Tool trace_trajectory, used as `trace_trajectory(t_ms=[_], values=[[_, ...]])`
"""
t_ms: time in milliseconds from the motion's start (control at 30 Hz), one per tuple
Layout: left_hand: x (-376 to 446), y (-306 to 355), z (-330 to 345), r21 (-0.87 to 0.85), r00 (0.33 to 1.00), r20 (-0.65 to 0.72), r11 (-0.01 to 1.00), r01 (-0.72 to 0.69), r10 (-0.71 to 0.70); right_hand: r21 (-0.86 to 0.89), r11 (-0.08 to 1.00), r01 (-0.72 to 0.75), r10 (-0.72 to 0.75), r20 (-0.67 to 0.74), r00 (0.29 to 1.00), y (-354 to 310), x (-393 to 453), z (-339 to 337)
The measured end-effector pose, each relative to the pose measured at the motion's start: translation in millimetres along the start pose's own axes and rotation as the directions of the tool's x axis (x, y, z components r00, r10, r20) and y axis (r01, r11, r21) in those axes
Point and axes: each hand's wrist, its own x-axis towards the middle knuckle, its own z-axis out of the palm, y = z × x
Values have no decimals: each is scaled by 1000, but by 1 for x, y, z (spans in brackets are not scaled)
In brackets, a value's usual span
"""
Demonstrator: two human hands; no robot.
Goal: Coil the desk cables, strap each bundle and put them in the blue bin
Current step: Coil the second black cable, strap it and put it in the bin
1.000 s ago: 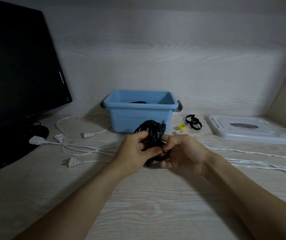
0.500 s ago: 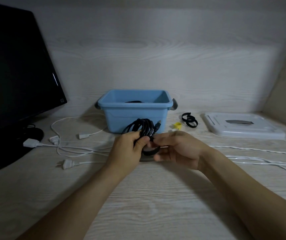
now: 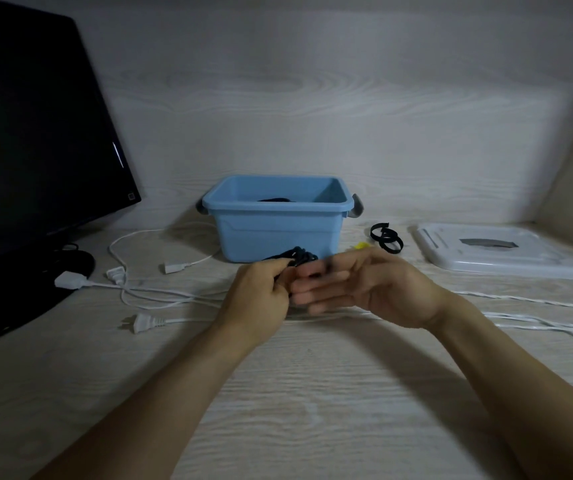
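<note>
Two hands meet just before the blue bin: the left hand grips a coiled black cable. The right hand, blurred, has straight fingers. Thin white cords trail over the woodgrain bench.

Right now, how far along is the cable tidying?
Done: something dark already lies in the blue bin. In hand: the left hand grips a coiled black cable, the right hand open beside it. Left: white cables loose on the desk, spare straps unused.
</note>
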Motion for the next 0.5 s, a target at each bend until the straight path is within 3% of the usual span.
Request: trace_trajectory(t_ms=[67,133,200,300,333,400,500], values=[[0,1,-3,1,1000,-19,1000,-5,5,-85,995,47,-48,-2,999,4,0,-2],[0,0,-4,40,1000,-3,999,15,-15,-352,929,116,-192,-188,963,11,3,-2],[1,-2,-3,80,996,76,996,35,-41,-594,789,156,-369,-255,894,18,7,-3],[1,-3,-2,108,984,180,994,-11,-9,-820,529,219,-584,-165,795,22,12,-10],[1,-1,-1,111,976,218,993,-41,16,-839,498,218,-618,-168,768,22,11,-11],[0,0,3,100,944,322,988,-115,77,-825,527,204,-603,-193,774,20,10,-9],[-3,-5,8,109,914,387,979,-175,120,-820,552,152,-490,-171,855,27,12,-3]])
